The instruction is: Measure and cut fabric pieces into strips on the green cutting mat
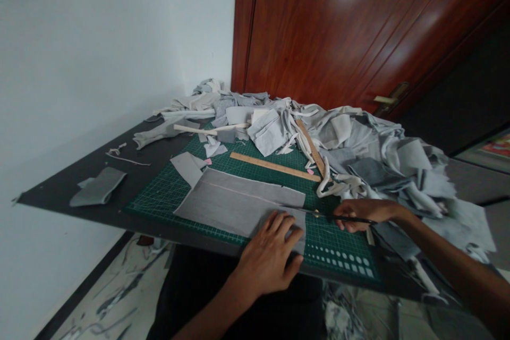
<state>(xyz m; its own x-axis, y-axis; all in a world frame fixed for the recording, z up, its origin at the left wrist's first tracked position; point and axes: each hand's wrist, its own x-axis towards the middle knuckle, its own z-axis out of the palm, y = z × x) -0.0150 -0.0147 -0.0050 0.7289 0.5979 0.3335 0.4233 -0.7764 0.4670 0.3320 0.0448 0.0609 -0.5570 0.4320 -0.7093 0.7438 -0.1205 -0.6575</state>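
Observation:
A grey fabric piece lies flat on the green cutting mat, with a pale line drawn lengthwise across it. My left hand rests on its near right part, fingers spread and pressing the cloth. In my right hand is a pair of scissors, gripped by the dark handles. The blades reach leftward into the fabric's right edge along the pale line, where a slit shows. Beyond the fabric, a wooden ruler lies on the mat.
Heaped fabric scraps cover the table's back and right side. A second wooden ruler leans among them. At left lie a folded grey cloth and thin strips on the black table. A white wall and a wooden door stand behind.

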